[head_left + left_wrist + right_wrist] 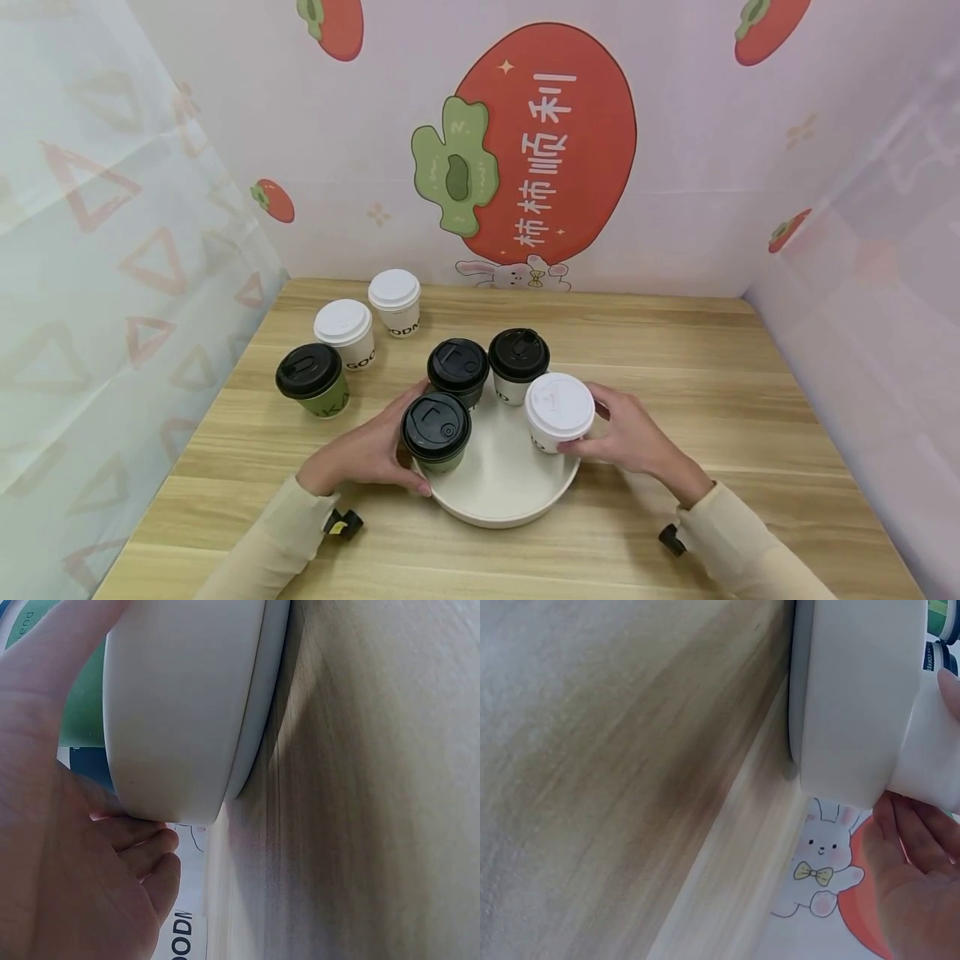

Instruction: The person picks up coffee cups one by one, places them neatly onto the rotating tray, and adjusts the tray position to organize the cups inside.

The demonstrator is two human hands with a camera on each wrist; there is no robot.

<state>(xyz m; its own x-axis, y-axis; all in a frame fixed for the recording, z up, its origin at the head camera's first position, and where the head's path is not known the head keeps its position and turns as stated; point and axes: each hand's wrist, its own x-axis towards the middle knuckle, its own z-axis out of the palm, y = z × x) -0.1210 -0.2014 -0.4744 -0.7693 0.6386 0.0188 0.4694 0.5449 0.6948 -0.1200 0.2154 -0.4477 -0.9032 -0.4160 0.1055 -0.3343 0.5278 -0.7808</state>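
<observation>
A round cream tray bears several lidded paper coffee cups. At its left edge my left hand curls around a green paper cup with a black lid; the thumb lies along the tray rim. In the left wrist view, the fingers meet the tray wall, and the contact with the cup is partly hidden. My right hand grips a white paper cup with a white lid, thumb in front and fingers behind, over the tray's right side. Two black-lidded cups, one dark and one white, stand at the tray's back.
Left of the tray, on the wooden table, stand a black-lidded green cup and two white-lidded white cups, one nearer and one farther back. Printed cloth walls enclose the back and sides.
</observation>
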